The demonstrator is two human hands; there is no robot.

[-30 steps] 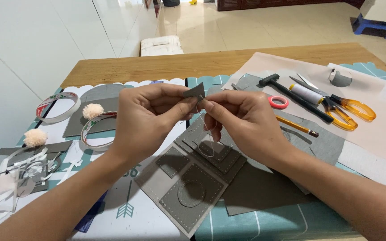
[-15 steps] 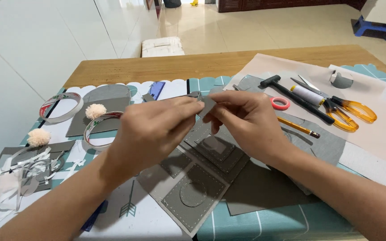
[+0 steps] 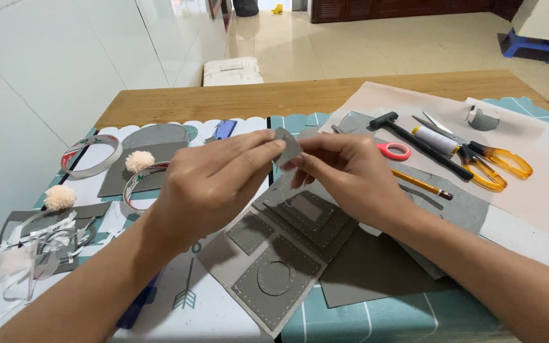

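Overhead, both hands, left [image 3: 214, 184] and right [image 3: 344, 174], pinching one small grey felt scrap [image 3: 287, 145] above stitched grey panels [image 3: 274, 254].

The left hand [image 3: 214, 184] covers most of the small grey piece [image 3: 287, 147], so only its upper corner shows, and any thread or needle between the fingers is too fine to make out. Both forearms run off the bottom edge. The right hand [image 3: 351, 174] hides part of the stitched grey panel [image 3: 274, 267].
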